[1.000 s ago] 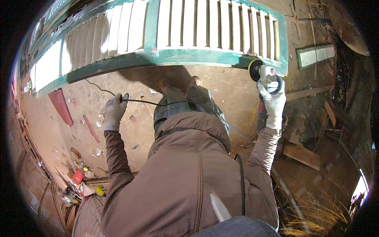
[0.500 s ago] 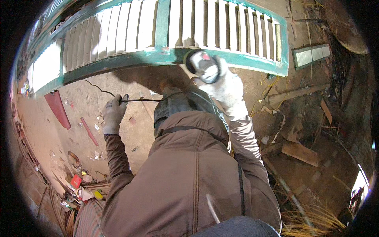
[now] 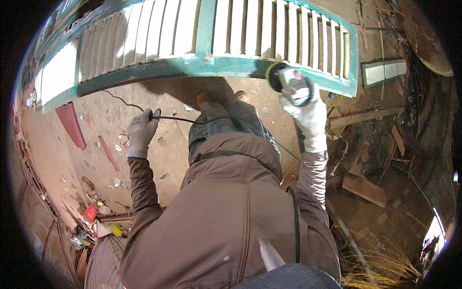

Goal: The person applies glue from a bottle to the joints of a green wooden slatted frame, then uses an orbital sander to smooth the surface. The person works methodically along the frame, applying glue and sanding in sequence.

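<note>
My right hand (image 3: 312, 123), in a pale work glove, grips an angle grinder (image 3: 294, 85). The grinder's round disc is at the near rail of a louvered wooden shutter (image 3: 207, 26), which has a green frame and white slats. Whether the disc touches the wood or is turning, I cannot tell. My left hand (image 3: 140, 132), gloved too, is closed around a black power cord (image 3: 180, 118) to the left of my legs. The cord runs from that hand toward my body on one side and toward the shutter on the other.
A dark red strip (image 3: 71, 125) and a thinner red piece (image 3: 109, 153) lie on the dirt floor at left. Mixed litter (image 3: 91, 213) is heaped at lower left. On the right are a small slatted panel (image 3: 384, 72), a board (image 3: 364, 189) and yellow wire (image 3: 347, 126).
My right hand has moved the grinder to the right along the shutter's near rail. My left hand keeps hold of the cord, nearly in place. The view has shifted slightly.
</note>
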Available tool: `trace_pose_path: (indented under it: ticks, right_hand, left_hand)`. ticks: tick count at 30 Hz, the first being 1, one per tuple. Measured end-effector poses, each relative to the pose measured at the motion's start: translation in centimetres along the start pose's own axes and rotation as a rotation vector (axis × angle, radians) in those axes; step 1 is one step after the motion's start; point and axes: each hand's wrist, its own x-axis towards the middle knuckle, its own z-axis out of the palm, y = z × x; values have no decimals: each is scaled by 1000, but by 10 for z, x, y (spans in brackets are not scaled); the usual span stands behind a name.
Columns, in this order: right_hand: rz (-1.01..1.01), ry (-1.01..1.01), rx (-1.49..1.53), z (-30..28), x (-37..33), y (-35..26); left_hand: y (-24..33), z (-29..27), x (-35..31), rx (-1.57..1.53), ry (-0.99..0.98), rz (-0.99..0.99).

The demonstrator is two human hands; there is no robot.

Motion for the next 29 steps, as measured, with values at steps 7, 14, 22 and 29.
trace_pose_path:
  ticks: [7, 14, 22, 29]
  right_hand:
    - [149, 169, 42, -31, -11, 55]
    - [3, 35, 45, 9, -22, -22]
    - [-180, -190, -20, 64, -6, -104]
    - [-247, -239, -37, 77, 3, -109]
  left_hand:
    - [-1, 8, -3, -14, -38, -26]
    - [4, 8, -4, -76, -89, -57]
    - [-20, 18, -12, -139, -29, -23]
    - [-36, 26, -12, -118, 5, -41]
